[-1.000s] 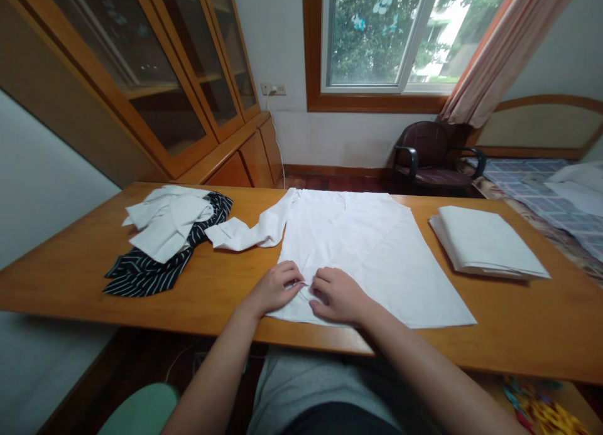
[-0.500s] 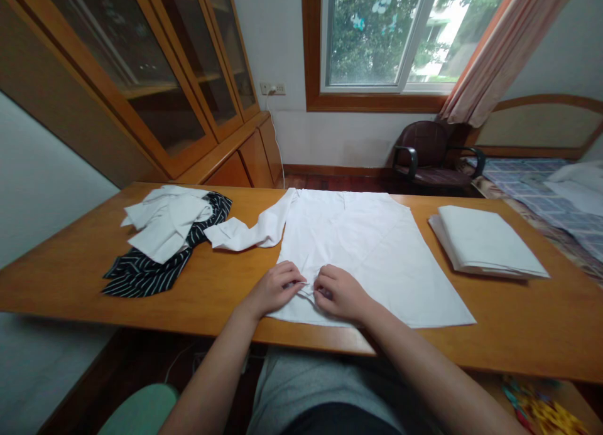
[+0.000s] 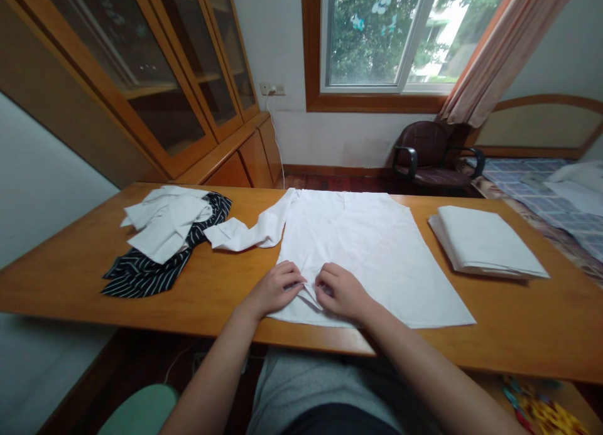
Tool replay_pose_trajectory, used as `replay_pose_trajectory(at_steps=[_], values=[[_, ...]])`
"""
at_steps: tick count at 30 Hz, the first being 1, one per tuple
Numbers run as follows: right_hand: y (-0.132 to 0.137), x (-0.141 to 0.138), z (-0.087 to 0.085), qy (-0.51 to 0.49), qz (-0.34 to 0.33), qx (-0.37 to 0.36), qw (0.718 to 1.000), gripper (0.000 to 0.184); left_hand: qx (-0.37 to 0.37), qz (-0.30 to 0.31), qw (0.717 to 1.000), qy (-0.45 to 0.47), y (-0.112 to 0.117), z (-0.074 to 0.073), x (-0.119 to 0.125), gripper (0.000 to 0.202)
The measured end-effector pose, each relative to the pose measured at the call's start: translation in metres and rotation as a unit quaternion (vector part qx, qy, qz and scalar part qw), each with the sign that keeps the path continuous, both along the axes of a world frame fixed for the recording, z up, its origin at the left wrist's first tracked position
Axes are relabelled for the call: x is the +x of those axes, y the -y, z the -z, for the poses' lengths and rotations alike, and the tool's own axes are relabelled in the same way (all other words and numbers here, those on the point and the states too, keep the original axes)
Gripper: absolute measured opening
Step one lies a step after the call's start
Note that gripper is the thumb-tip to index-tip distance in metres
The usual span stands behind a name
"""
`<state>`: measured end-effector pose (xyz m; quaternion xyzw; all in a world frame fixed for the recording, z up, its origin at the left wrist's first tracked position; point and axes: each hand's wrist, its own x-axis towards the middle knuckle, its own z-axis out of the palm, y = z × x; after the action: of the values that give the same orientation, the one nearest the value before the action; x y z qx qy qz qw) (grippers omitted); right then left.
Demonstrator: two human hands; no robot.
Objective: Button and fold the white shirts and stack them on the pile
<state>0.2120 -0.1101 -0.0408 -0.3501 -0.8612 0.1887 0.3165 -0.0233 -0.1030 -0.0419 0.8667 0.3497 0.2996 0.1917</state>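
Note:
A white shirt point(image 3: 362, 247) lies spread flat on the wooden table point(image 3: 518, 322), one sleeve trailing off to the left. My left hand point(image 3: 273, 290) and my right hand point(image 3: 342, 292) rest side by side on its near hem, fingers curled and pinching a small fold of the white fabric between them. Both hands sit close to the table's front edge.
A heap of white cloth over a black striped garment point(image 3: 160, 240) lies at the left. A folded white stack point(image 3: 485, 243) sits at the right. Behind the table are a glass-fronted cabinet point(image 3: 155, 77), a dark armchair point(image 3: 433, 155) and a bed point(image 3: 556, 196).
The hands have barely shifted; the small fold of fabric pinched between them is drawn up a little more.

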Motion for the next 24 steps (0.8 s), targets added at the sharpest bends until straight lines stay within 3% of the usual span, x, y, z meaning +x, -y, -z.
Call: replay_pose_trajectory(at_steps=[2,8,13,19,24], values=[[0.0003,0.0,-0.0001,-0.001,0.005,-0.002,1.0,0.003,0.01,-0.002,1.0,-0.007,-0.0011,0.0016,0.0008,0.013],[0.0023,-0.0035,0.0014,0.049,0.014,0.053,0.997,0.023,0.033,-0.013,0.998,-0.043,-0.0025,0.0048,0.003,0.015],[0.0027,-0.0064,0.0029,0.094,0.042,0.079,0.992,0.019,0.029,-0.02,0.999,-0.032,-0.0016,0.0026,0.0052,0.017],[0.0015,-0.0046,0.0037,0.093,0.049,0.086,0.991,0.006,-0.071,-0.056,0.995,0.043,-0.0045,-0.0031,0.0027,0.015],[-0.0002,-0.0039,0.0084,0.09,0.079,0.094,0.988,0.017,-0.142,-0.098,0.983,0.058,-0.0079,-0.0022,0.0035,0.015]])
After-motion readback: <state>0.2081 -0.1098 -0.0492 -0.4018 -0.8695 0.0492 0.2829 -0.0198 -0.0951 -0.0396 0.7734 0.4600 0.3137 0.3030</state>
